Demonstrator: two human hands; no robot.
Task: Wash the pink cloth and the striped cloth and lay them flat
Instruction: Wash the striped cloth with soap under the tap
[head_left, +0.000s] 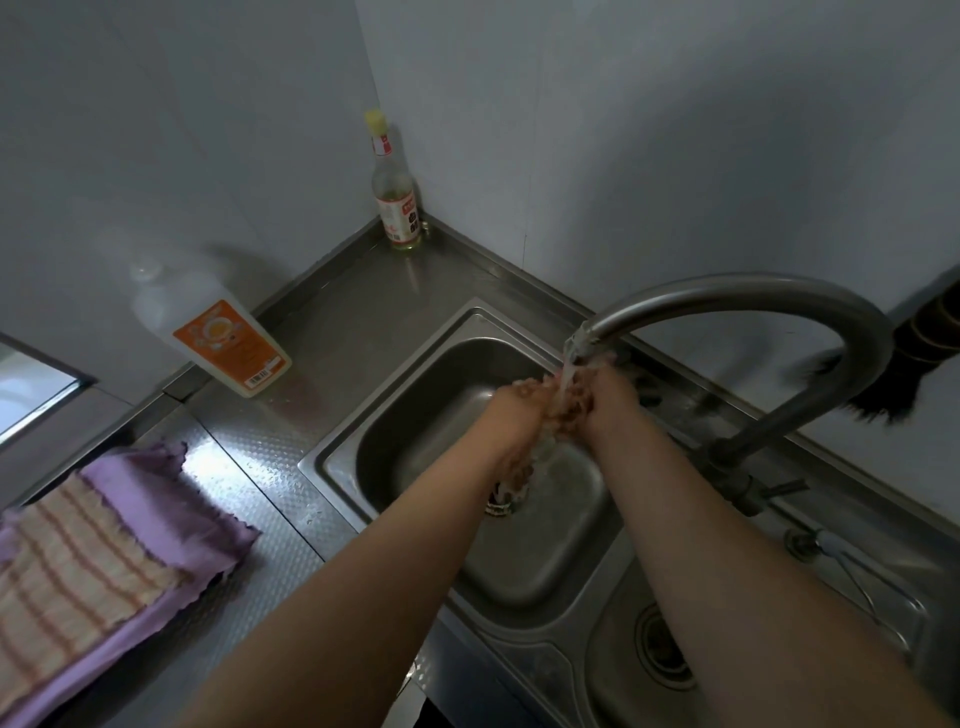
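Observation:
The pink cloth, a lilac-pink, lies spread on the steel counter at the left. The striped cloth, cream with orange stripes, lies flat on top of it. My left hand and my right hand are pressed together over the sink basin, right under the water running from the curved tap. Water and blur hide the fingers, and I see no cloth between the hands. Water splashes down onto the drain.
A white detergent bottle with an orange label leans on the wall behind the counter. A glass bottle stands in the far corner. A second basin lies at the near right. A dark brush hangs on the right wall.

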